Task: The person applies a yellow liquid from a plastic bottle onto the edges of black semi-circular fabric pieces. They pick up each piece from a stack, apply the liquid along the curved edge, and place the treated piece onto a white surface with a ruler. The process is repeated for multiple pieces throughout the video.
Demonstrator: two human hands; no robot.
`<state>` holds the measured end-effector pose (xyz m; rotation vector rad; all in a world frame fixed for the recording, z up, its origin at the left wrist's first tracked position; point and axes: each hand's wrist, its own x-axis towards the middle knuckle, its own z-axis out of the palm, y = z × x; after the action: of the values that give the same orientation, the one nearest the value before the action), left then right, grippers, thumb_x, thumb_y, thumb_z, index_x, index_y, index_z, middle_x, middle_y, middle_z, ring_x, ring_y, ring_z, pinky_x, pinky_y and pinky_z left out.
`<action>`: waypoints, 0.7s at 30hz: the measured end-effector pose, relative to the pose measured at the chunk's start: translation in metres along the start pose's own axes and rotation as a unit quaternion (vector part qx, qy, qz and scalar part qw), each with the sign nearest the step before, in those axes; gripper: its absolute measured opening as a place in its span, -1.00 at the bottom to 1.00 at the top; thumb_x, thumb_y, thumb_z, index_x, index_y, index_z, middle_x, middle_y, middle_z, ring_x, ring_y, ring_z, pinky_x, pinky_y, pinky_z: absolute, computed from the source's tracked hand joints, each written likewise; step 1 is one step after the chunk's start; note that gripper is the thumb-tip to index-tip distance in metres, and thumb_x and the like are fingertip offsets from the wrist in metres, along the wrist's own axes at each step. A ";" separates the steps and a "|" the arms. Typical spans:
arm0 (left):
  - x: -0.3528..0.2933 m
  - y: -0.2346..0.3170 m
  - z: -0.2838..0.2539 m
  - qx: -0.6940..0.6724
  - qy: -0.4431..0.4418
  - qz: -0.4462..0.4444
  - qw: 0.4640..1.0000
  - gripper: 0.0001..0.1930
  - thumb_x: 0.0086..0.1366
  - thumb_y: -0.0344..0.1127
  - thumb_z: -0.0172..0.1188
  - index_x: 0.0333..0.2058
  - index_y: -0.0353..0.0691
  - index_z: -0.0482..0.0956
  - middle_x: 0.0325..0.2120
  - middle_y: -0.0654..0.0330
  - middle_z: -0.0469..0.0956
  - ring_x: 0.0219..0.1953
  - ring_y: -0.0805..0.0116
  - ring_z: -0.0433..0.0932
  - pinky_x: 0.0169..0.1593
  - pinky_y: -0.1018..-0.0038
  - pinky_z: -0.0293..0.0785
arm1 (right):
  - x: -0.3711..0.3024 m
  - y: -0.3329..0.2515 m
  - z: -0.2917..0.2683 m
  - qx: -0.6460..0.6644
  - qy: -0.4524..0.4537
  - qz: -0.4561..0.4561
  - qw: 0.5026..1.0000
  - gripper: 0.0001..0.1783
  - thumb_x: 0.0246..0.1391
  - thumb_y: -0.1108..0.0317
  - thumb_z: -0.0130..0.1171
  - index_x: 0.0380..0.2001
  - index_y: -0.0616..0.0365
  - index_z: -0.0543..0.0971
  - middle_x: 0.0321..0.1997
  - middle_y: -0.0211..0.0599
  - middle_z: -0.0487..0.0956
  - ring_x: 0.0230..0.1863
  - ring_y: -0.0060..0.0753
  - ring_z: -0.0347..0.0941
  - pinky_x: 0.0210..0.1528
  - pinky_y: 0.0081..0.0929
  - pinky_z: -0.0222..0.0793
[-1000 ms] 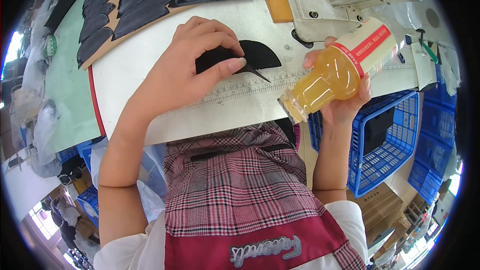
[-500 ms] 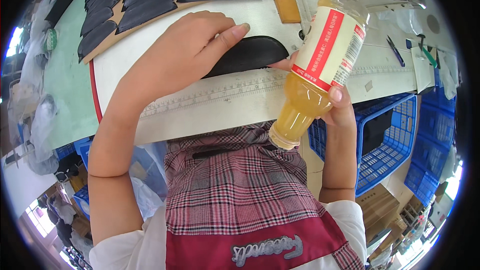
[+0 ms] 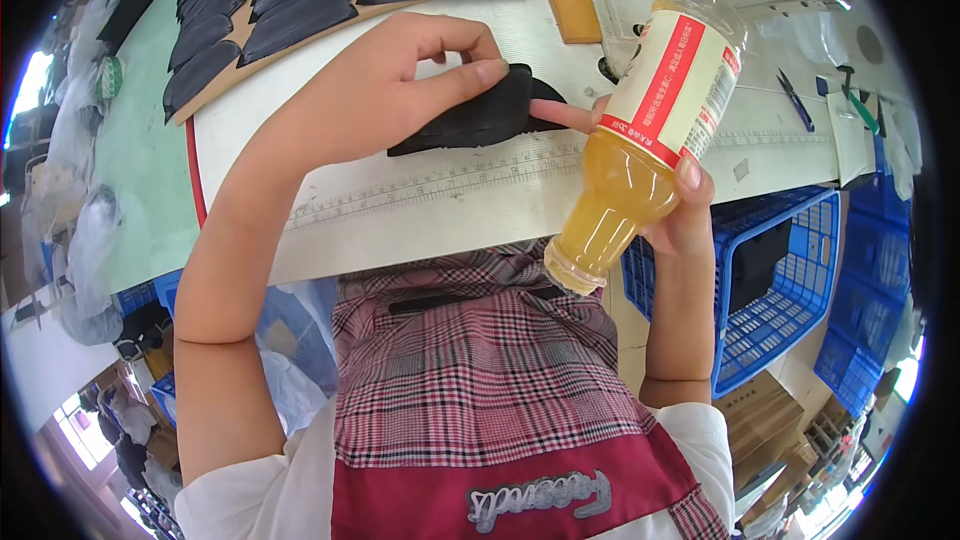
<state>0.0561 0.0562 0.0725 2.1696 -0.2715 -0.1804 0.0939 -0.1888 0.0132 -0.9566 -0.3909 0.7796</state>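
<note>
Rowed black pieces [image 3: 300,25]: done or waiting, cannot tell. Loose piece [image 3: 465,125] on desk [image 3: 400,215] seemingly mid-work: left hand [image 3: 390,90] pinching edge, right hand [image 3: 690,205] gripping neck-down bottle [image 3: 648,105].

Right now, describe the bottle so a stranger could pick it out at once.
Find the white worktable, then the right hand near its front edge. It grips a bottle, neck slanting toward the plaid apron. Unlike the black piece beside it, the bottle holds yellow liquid and wears a cream label with a red stripe.
</note>
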 end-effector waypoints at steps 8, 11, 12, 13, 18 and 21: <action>-0.027 -0.002 -0.040 -0.374 0.071 -0.051 0.923 -0.72 0.29 -0.25 -0.15 -0.14 -0.32 0.36 -0.53 0.12 0.43 -0.58 0.30 0.41 -0.39 0.50 0.35 | 0.001 -0.011 0.006 -0.038 0.025 0.020 0.999 -0.22 -0.16 -0.11 0.11 -0.06 0.39 0.29 0.01 0.24 0.36 -0.54 -0.58 0.43 -0.75 -0.79 0.23; -0.049 -0.012 -0.071 -0.450 0.092 -0.038 0.887 -0.69 0.31 -0.19 -0.20 -0.28 -0.32 0.42 -0.48 0.09 0.49 -0.51 0.33 0.47 -0.34 0.50 0.37 | 0.000 -0.008 0.005 -0.026 0.027 0.012 0.999 -0.22 -0.18 -0.10 0.13 -0.06 0.39 0.30 0.00 0.25 0.36 -0.59 -0.63 0.39 -0.80 -0.81 0.15; -0.056 -0.012 -0.078 -0.461 0.107 -0.036 0.880 -0.68 0.31 -0.19 -0.21 -0.27 -0.33 0.42 -0.48 0.08 0.49 -0.51 0.33 0.46 -0.34 0.50 0.37 | -0.001 -0.008 0.007 -0.022 0.036 0.011 0.999 -0.21 -0.18 -0.11 0.14 -0.07 0.39 0.30 0.00 0.25 0.36 -0.60 -0.64 0.37 -0.81 -0.81 0.12; -0.059 -0.017 -0.087 -0.437 0.095 -0.035 0.894 -0.66 0.31 -0.17 -0.21 -0.26 -0.33 0.44 -0.48 0.08 0.50 -0.53 0.34 0.46 -0.36 0.50 0.37 | -0.001 -0.007 0.006 -0.019 0.030 0.012 0.999 -0.21 -0.18 -0.12 0.14 -0.08 0.39 0.31 0.00 0.26 0.36 -0.61 -0.65 0.36 -0.81 -0.81 0.12; -0.061 -0.008 -0.073 -0.320 0.133 -0.173 0.922 -0.60 0.33 -0.08 -0.23 -0.26 -0.32 0.43 -0.44 0.09 0.52 -0.53 0.39 0.47 -0.43 0.52 0.38 | 0.005 -0.016 0.003 0.013 -0.030 0.007 0.999 -0.23 -0.18 -0.20 0.11 -0.12 0.30 0.38 0.04 0.33 0.29 -0.59 -0.66 0.39 -0.71 -0.83 0.27; -0.050 -0.002 -0.056 -0.308 0.090 -0.155 0.934 -0.59 0.34 -0.08 -0.24 -0.22 -0.34 0.42 -0.46 0.06 0.53 -0.52 0.38 0.48 -0.39 0.53 0.42 | 0.014 -0.014 0.017 0.067 -0.014 -0.008 0.998 -0.27 -0.12 -0.21 0.04 -0.10 0.26 0.37 0.07 0.39 0.24 -0.56 -0.68 0.43 -0.68 -0.86 0.30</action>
<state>0.0208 0.1144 0.1039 1.5731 0.2161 -0.2084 0.0991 -0.1734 0.0339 -0.8166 -0.3650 0.7958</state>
